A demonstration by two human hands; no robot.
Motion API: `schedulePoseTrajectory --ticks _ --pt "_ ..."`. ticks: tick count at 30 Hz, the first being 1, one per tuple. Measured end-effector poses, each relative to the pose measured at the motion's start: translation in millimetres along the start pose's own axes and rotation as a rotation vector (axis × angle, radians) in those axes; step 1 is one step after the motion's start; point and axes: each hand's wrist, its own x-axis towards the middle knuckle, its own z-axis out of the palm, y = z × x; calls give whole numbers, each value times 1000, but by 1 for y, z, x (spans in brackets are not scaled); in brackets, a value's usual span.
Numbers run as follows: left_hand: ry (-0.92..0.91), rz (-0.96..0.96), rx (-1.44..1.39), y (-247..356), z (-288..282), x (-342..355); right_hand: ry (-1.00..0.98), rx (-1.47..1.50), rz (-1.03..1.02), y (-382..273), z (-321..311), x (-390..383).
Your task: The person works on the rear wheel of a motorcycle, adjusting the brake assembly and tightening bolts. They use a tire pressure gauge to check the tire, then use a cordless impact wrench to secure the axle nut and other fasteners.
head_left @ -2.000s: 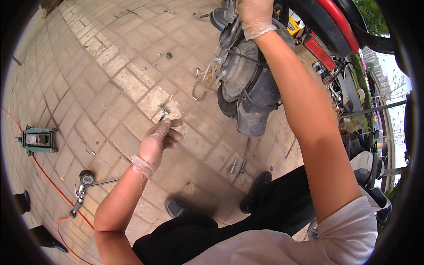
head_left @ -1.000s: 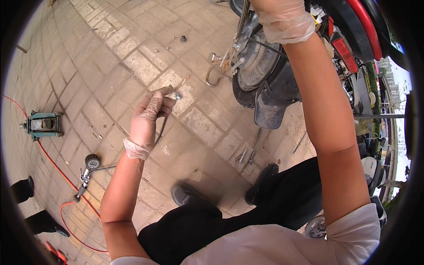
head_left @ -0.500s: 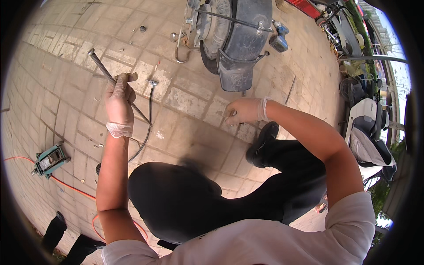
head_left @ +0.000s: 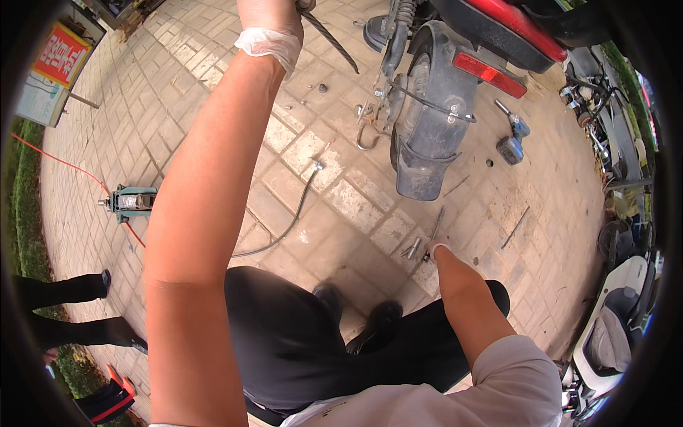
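On the paving (head_left: 555,213), the floor jack (head_left: 134,202) stands at the left, the hose (head_left: 300,210) lies between it and the scooter's rear mudguard (head_left: 432,135), and the power tool (head_left: 514,142) lies to the mudguard's right. The left hand (head_left: 270,18), with the rod (head_left: 334,43) in it, is forward and left of the mudguard; the right hand (head_left: 438,246) is behind the mudguard, just right of the socket (head_left: 414,248).

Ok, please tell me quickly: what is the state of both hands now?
Left hand: closed, holding a dark twisted rod.
Right hand: at the thin metal tool; open or closed cannot be told.
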Motion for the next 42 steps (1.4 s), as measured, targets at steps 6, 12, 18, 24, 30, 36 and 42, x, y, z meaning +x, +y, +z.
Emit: schedulePoseTrajectory --ticks 6,12,18,24,30,36,42 --pt "-67 -76 22 -56 31 28 125 557 213 -13 -27 -39" --pt "-181 -211 -47 -126 19 24 343 641 315 -33 -24 -68" --pt "-369 -260 -130 -169 8 26 191 1014 387 -24 -35 -70" --pt "-415 -244 -162 -168 4 29 5 1100 354 -29 -140 -200" --pt "-459 -152 -88 -175 6 20 -178 973 185 -52 -236 -374" --pt "-422 -80 -31 -175 3 10 386 1125 -387 -98 -327 -473" --pt "-387 -116 53 -179 10 14 1252 649 -687 -181 -417 -432"
